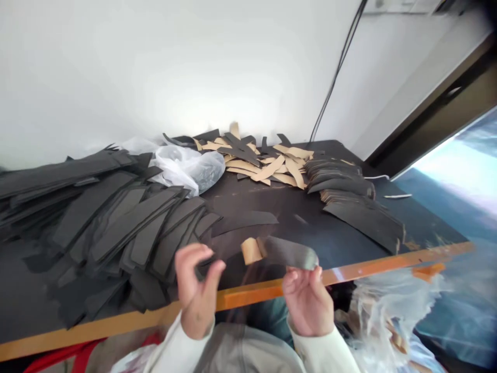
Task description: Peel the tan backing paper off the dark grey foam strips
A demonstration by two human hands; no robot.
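My right hand (pixel 308 295) pinches the near end of a dark grey strip (pixel 289 251) over the table's front edge. At the strip's far end a tan backing (pixel 251 251) curls away from it. My left hand (pixel 199 287) is raised to the left of the strip, thumb and forefinger apart, holding nothing. Just behind it lies a heap of dark grey cut pieces (pixel 128 223), loosely fanned. A single dark strip (pixel 246 220) rests flat on the table beyond the strip in my right hand.
The dark table (pixel 295 207) has an orange front edge. Tan and dark strips (pixel 272 168) pile near the wall, beside a white plastic bag (pixel 186 166). Stacked dark pieces (pixel 357 217) stand at right. A clear bag (pixel 388 311) hangs below the edge. Cables (pixel 337 72) run down the wall.
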